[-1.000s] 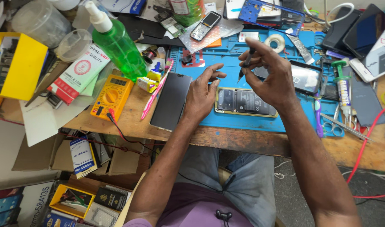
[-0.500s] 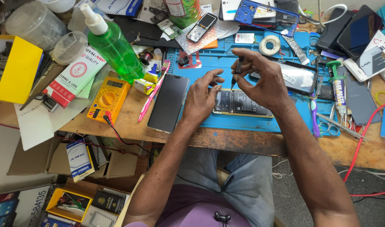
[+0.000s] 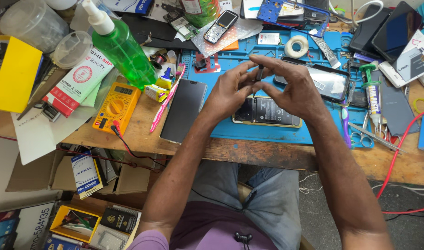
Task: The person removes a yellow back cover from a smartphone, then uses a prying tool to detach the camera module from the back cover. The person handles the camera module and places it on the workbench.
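An opened smartphone [image 3: 272, 111] with its back cover off lies on the blue work mat [image 3: 263, 132]. My right hand [image 3: 291, 88] hovers over it and grips a small dark screwdriver [image 3: 259, 73] upright, tip down toward the phone's left end. My left hand [image 3: 228, 92] rests on the phone's left end, its fingertips touching the screwdriver shaft. A black phone screen panel [image 3: 183, 110] lies just left of my left hand.
A green spray bottle [image 3: 121, 48], yellow multimeter [image 3: 117, 107], pink toothbrush [image 3: 165, 99], tape roll [image 3: 296, 46], another phone body [image 3: 325, 81], syringe tube [image 3: 372, 95] and scissors [image 3: 360, 136] crowd the wooden bench. Red wire [image 3: 397, 153] hangs right. Boxes sit under the bench, left.
My right hand came down from a raised position and closed in over the phone with the screwdriver. My left hand rose to meet it at the shaft.
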